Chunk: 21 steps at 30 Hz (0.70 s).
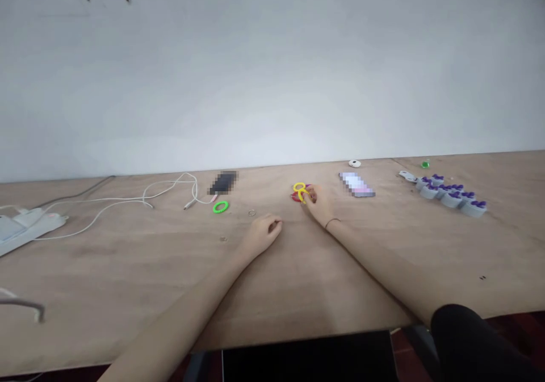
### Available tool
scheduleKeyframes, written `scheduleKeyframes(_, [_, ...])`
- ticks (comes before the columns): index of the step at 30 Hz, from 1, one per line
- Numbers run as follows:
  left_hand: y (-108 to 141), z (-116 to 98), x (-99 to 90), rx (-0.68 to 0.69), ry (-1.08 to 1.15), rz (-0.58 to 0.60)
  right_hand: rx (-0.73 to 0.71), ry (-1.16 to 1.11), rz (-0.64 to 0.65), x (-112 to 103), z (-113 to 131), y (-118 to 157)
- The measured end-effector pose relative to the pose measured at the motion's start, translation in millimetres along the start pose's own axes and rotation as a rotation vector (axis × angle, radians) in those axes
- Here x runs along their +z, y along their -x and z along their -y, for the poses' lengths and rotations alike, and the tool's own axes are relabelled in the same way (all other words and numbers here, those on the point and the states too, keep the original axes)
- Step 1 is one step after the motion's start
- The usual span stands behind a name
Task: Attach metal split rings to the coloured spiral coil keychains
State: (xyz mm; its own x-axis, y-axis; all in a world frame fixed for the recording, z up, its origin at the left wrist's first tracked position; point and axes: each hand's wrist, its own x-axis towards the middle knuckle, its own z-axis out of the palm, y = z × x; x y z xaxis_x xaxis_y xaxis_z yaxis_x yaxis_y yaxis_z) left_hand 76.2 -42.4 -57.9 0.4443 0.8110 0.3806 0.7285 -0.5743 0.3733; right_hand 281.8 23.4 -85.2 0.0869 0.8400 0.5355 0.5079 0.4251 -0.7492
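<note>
My right hand (314,201) is closed at the fingertips on a yellow ring (302,195) in the middle of the table. A second yellow loop (299,186) lies against it, and bits of a red ring (294,197) show underneath. Something purple peeks out behind my fingers, which partly cover this cluster. My left hand (264,234) rests on the wood nearer to me, its fingers curled in loosely with nothing visible in them. Left of that hand are a small metal ring (251,213) and a bright green ribbed ring (220,207).
A dark phone (223,183) on a white cable and a lighter phone (356,184) flank the hands. To the right stand several grey cups with purple tops (452,199). A power strip (36,225) with cables occupies the left. Behind the table (170,268) rises a white wall (272,75).
</note>
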Motion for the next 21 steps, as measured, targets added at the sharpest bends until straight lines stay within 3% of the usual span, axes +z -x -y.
scheduleKeyframes(3, [1,2,0.1,0.028,-0.038,0.045,0.042,0.143,-0.102,6,-6,-14])
scheduleKeyframes(6, [2,1,0.3,0.050,-0.084,0.075,-0.042,0.255,-0.158,9,-1,-15])
scheduleKeyframes(9, [0,7,-3.8,0.039,-0.201,0.015,-0.227,0.329,-0.022,9,11,-4])
scheduleKeyframes(13, [-2,30,-18.6,-0.066,-0.421,-0.110,-0.406,0.418,0.216,8,28,14])
scheduleKeyframes(17, [-2,57,-33.7,-0.108,-0.415,-0.010,-0.489,0.476,0.346,9,37,25])
scheduleKeyframes(21, [-3,67,-37.6,-0.101,-0.376,0.079,-0.500,0.475,0.393,10,40,27])
